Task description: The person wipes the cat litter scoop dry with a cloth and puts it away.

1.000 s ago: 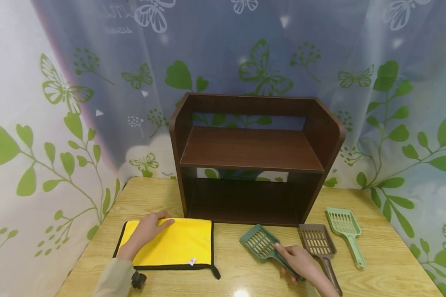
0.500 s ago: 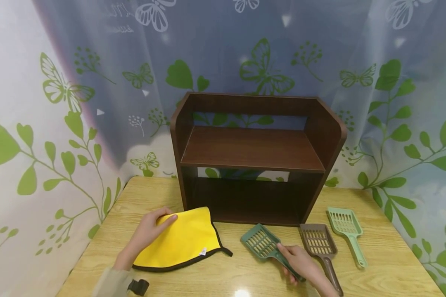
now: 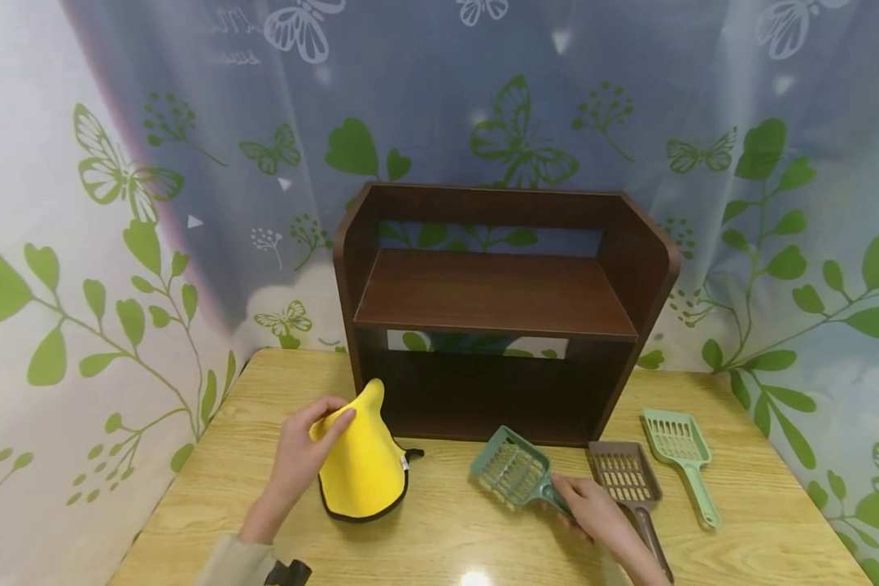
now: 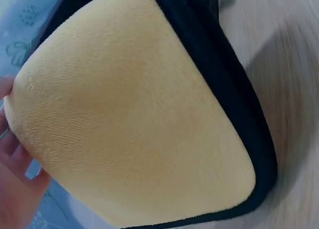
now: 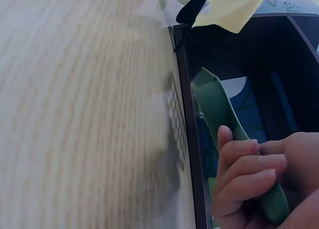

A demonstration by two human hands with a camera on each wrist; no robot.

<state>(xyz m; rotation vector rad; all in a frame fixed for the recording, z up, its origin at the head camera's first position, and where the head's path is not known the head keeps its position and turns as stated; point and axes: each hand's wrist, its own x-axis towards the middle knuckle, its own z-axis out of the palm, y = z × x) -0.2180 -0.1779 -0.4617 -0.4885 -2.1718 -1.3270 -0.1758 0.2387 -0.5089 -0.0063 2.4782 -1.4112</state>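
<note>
My left hand [image 3: 303,448] pinches the upper edge of a yellow cloth [image 3: 366,468] with black trim, which hangs folded and bunched left of the shelf's lower front. In the left wrist view the cloth [image 4: 134,109] fills most of the picture, thumb and fingers at its left edge. My right hand [image 3: 593,509] grips the handle of a dark green slotted litter scoop [image 3: 516,468], its head raised off the table in front of the shelf. The right wrist view has the fingers curled round the scoop's handle [image 5: 239,132], with the scoop's shadow on the wood.
A dark brown two-tier shelf [image 3: 498,297] stands at the back of the wooden table [image 3: 454,537]. Right of my right hand lie a brown litter scoop [image 3: 626,476] and a light green one [image 3: 680,443]. A butterfly-print curtain [image 3: 425,81] hangs behind.
My left hand has lifted the yellow cloth from lying flat, and it now hangs folded. The right hand has raised the dark green scoop off the table.
</note>
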